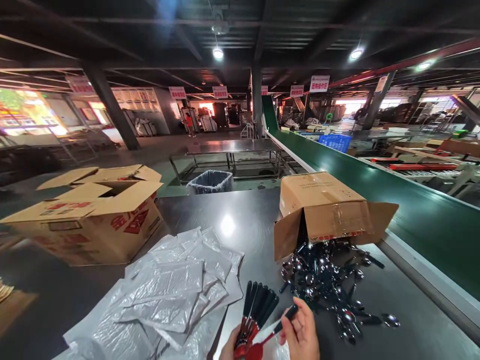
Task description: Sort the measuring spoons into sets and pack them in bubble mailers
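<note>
At the bottom centre, my left hand (pixel 229 346) is closed around a bunch of spoons (pixel 259 304), their dark handles fanned upward. The bowls of these spoons look red and sit low in my grip, partly cut off by the frame edge. Beside it, my right hand (pixel 303 332) pinches a single spoon (pixel 279 326) by its dark handle, with its reddish bowl close to the bunch. A heap of loose metal spoons with dark handles (pixel 324 275) spreads over the table to the right, spilling from a tipped cardboard box (pixel 322 197).
White padded mailer bags (pixel 168 290) are piled on the dark metal table (pixel 258 212) to the left. An open carton (pixel 101 230) stands behind them. A green conveyor belt (pixel 420 215) runs along the right. Past the far edge is a lined bin (pixel 210 182).
</note>
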Tool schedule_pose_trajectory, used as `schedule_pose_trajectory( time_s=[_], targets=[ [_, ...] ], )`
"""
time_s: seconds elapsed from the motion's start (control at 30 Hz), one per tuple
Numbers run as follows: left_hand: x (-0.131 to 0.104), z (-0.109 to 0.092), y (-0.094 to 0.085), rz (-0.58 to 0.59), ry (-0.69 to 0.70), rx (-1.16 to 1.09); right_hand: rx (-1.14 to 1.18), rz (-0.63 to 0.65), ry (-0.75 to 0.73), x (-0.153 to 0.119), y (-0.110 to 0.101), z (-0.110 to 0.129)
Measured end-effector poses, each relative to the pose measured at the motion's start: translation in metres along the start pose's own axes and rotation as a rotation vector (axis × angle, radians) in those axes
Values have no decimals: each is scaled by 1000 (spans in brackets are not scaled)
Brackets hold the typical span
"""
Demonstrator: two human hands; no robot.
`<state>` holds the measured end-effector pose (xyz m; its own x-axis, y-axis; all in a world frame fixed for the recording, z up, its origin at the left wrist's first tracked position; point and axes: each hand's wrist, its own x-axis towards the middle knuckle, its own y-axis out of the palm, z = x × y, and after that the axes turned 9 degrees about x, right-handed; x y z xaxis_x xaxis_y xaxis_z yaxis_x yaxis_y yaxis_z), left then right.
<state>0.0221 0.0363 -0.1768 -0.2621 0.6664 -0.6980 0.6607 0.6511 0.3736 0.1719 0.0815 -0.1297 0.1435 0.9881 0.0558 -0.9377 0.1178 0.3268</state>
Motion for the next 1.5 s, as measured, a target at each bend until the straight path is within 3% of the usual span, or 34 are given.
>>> schedule_pose_trajectory(
  time_s=[0.07, 0.2, 0.4, 0.57, 0.7, 0.93, 1.03, 1.13, 1.33, 1.5],
  targets=[
    [-4, 12, 9, 36, 20, 23, -48, 39, 13, -10, -3, -7],
    [-15, 26, 13, 153, -189, 134, -174, 158, 17, -14, -20, -10],
    [-41, 10, 14, 111, -207, -20, -483, 140, -335, -6, -20, 23],
    [-70, -11, 18, 12, -134, -43, -305, 210, -187, -12, -5, 51],
    [-83, -19, 16, 29, -136, -23, -205, 235, -28, -19, 1, 62],
    [-89, -17, 16, -23, -135, 13, -359, 237, -199, -25, -2, 62],
    [-93, -16, 18, 0, -127, 37, -340, 241, -171, -29, -5, 60],
    [-97, -15, 19, 4, -148, 58, -369, 311, -138, -32, -7, 66],
    [-98, -9, 14, 12, -142, 81, -512, 447, -303, -27, -10, 76],
    [-94, -2, 10, 37, -123, 163, -508, 354, -302, -25, -13, 75]
  ],
)
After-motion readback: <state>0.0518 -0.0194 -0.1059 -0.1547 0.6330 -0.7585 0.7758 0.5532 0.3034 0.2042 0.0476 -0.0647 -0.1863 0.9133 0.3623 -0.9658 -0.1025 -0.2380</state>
